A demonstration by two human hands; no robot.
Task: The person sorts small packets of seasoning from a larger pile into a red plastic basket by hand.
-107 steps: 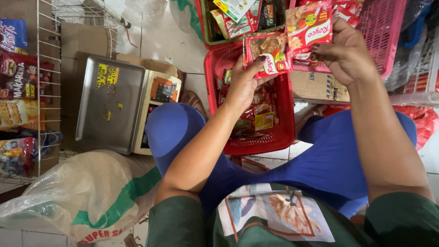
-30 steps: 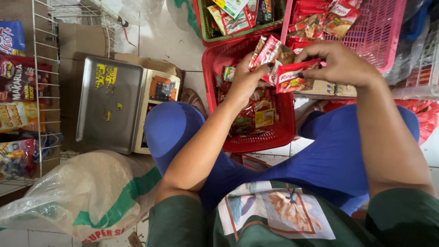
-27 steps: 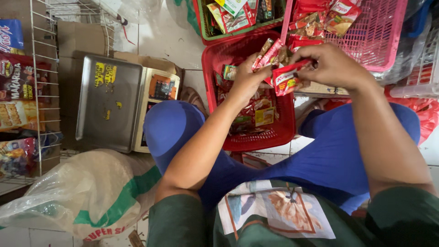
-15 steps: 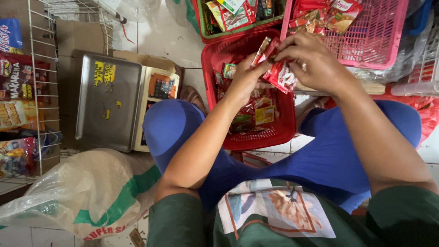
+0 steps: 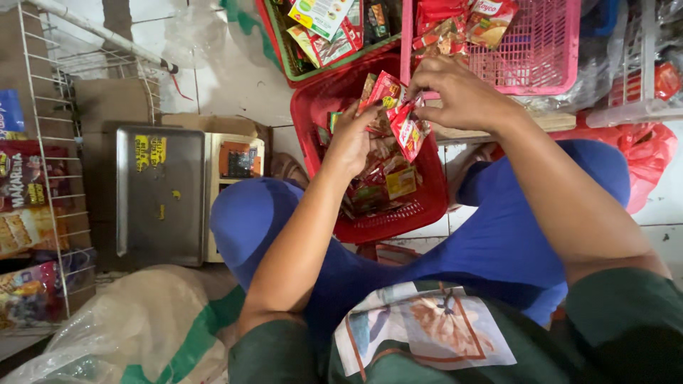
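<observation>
The person is sitting low over a red plastic slotted basket (image 5: 427, 206) that is resting on the floor between their blue-clad knees, and both hands are meeting just above its far end. The left hand (image 5: 352, 139) is closing its fingers around a small bunch of red and yellow foil seasoning sachets (image 5: 384, 96), holding them from below and from the left, so that the bunch is standing up out of the fist and leaning away from the body. The right hand (image 5: 459, 92) is coming in from the right and slightly beyond, pinching a single red sachet (image 5: 409, 131) by its upper edge between thumb and fingertips; that sachet is hanging with its long axis running down and a little toward the left hand, its lower corner touching or almost touching the bunch. So the two hands are sitting side by side, nearly touching, with the sachets between them and directly over the basket's heap of loose sachets (image 5: 380, 188). Neither hand is open.

Beyond the right hand a pink plastic basket (image 5: 548, 57) is holding more red packets, and just beside it, further left, a green-rimmed tray of boxed packets (image 5: 334, 28) is lying. Well apart to the left, a metal-topped weighing scale (image 5: 160, 192) is sitting beside a white wire rack (image 5: 39, 142).
</observation>
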